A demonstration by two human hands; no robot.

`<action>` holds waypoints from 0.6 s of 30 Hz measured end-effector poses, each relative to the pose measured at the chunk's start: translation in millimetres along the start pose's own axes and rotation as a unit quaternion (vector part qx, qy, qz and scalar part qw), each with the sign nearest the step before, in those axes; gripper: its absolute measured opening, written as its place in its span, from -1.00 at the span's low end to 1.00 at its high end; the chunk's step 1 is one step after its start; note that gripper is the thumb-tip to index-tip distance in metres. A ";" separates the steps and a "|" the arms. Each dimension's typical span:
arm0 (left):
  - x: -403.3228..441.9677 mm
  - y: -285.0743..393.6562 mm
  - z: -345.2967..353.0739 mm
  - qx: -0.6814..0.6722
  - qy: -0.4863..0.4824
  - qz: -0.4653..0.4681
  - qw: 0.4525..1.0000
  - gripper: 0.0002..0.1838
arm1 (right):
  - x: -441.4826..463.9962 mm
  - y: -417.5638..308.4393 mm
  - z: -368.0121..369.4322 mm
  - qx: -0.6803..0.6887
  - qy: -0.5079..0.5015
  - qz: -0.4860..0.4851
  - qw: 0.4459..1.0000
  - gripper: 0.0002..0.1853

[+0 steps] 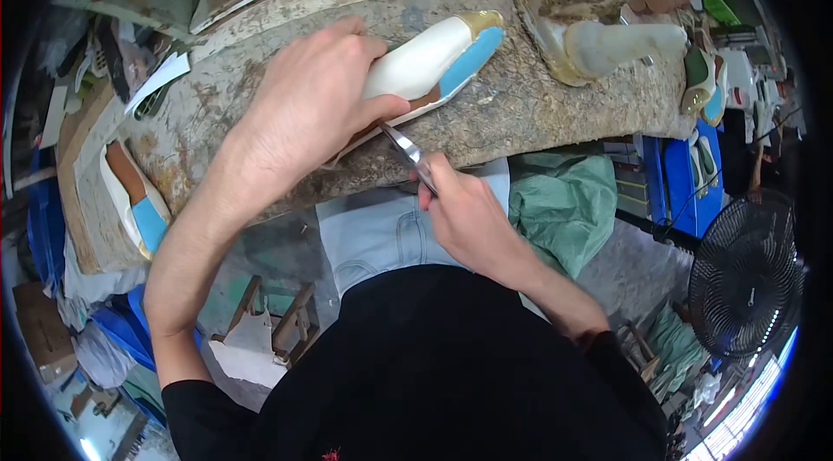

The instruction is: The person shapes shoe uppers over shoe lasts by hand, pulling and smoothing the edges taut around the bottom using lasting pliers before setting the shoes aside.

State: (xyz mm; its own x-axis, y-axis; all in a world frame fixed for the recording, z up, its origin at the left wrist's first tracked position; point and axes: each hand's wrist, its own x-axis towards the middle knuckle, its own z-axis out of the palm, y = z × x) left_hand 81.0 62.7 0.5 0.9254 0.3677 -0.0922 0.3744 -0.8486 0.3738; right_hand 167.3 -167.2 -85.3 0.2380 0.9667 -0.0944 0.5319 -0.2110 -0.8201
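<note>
My left hand (317,84) is closed over a white shoe (416,58) lying on its side on the workbench, its underside turned towards me. That underside shows a blue panel and a brown section, and one end of the shoe is yellowish. My left thumb presses near the brown section, and the hand hides the shoe's other end. In my right hand (473,222) is a metal tool that looks like pincers (404,147), gripped by its handles. The tip meets the shoe's lower edge just below my left thumb; whether the jaws are closed cannot be made out.
The worn workbench (468,127) carries another white shoe (134,201) at left and a glue-crusted stand (590,45) at right. More shoes (707,92) sit at the right end. Green cloth (564,209) hangs below the edge, and a black fan (751,279) stands at lower right.
</note>
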 end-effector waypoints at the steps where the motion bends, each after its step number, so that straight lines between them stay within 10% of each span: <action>1: -7.1 2.3 3.4 0.014 0.027 -0.004 1.000 -0.49 | -4.6 1.0 1.1 0.119 -0.017 -0.001 0.993 -0.64; 5: -45.1 -3.7 50.2 -0.014 0.220 0.038 0.975 -0.43 | -22.0 -9.0 17.4 0.375 -0.067 0.156 0.911 -0.60; 18: -90.6 -36.1 91.7 -0.218 0.243 0.011 0.945 -0.35 | 6.1 -39.9 33.7 0.206 -0.024 0.047 0.977 -0.71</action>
State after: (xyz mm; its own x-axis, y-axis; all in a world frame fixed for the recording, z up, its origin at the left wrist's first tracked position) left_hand -10.8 25.1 -89.2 0.7565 0.5736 0.3141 0.1980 -0.6587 0.7259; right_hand 120.1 -148.0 -72.2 0.2270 0.9534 -0.1988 0.1351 -0.2330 -0.9631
